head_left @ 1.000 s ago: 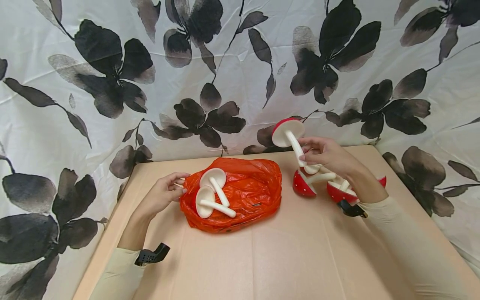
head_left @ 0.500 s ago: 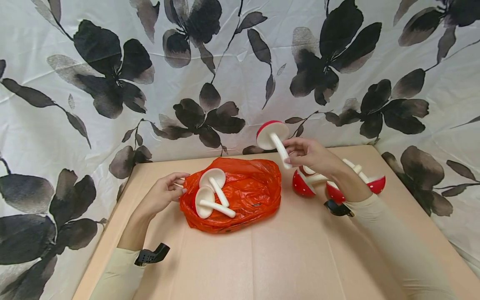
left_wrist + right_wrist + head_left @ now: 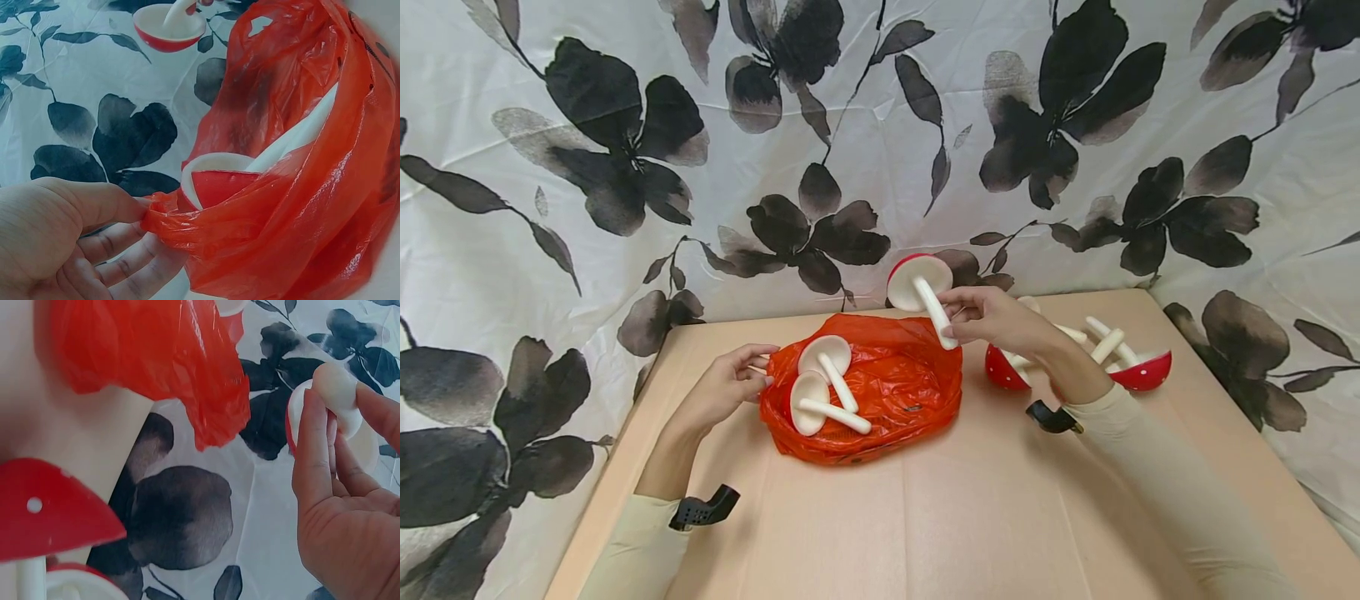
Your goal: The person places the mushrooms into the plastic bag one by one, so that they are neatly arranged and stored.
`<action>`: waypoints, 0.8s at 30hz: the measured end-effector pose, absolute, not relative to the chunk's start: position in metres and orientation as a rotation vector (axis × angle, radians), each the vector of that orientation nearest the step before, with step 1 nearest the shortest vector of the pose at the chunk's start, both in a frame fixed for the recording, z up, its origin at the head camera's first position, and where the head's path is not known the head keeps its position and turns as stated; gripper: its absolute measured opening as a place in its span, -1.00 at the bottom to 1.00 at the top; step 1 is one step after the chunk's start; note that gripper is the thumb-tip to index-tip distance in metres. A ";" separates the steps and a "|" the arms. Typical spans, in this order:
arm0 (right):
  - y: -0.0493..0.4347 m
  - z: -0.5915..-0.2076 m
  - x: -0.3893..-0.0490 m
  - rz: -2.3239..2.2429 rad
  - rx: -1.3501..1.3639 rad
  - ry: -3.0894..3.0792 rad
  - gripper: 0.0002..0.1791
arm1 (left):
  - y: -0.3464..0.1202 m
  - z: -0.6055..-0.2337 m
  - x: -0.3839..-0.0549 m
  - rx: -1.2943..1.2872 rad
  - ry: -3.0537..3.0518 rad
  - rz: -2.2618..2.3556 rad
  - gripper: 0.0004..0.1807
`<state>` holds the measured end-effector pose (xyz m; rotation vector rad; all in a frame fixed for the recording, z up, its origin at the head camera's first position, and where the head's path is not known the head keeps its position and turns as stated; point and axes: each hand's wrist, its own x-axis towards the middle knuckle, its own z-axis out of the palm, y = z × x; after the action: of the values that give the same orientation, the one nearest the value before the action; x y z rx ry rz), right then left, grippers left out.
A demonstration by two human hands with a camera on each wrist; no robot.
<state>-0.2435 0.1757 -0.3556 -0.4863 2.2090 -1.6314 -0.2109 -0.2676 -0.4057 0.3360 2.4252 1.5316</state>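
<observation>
A red plastic bag [image 3: 895, 392] lies on the table with two toy mushrooms [image 3: 824, 343] in its left part, white undersides and stems showing. My left hand [image 3: 730, 383] pinches the bag's left edge between thumb and fingers; the left wrist view shows the gathered plastic [image 3: 169, 219]. In my right hand [image 3: 1000, 321] is another toy mushroom [image 3: 920, 283], pinched by its white stem above the bag's far right corner, its red cap up and tilted left. In the right wrist view the stem end [image 3: 337, 387] sits between thumb and fingers.
Several more red-capped mushrooms [image 3: 1142, 371] with white dots lie on the right of the table [image 3: 925, 525], partly hidden behind the right forearm. A white cloth [image 3: 692, 208] with dark flowers hangs behind the table's far edge.
My right hand has carried its mushroom leftward from above the pile to the bag's right side, ending slightly lower. The left hand and the bag have stayed nearly still.
</observation>
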 end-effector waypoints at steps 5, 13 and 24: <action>0.166 -0.356 -0.244 -1.582 -0.466 2.240 -0.46 | -0.267 -0.406 -0.211 0.330 2.423 1.528 -0.47; 0.149 -0.357 -0.244 -1.545 -0.515 2.253 -0.51 | -0.267 -0.407 -0.211 0.321 2.418 1.532 -0.46; 0.124 -0.368 -0.244 -1.536 -0.448 2.212 -0.52 | -0.268 -0.408 -0.212 0.332 2.416 1.538 -0.46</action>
<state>-0.2444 0.1242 -0.3680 -0.4479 2.2123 -1.5363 -0.2117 -0.2676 -0.4082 0.3323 2.4163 1.5377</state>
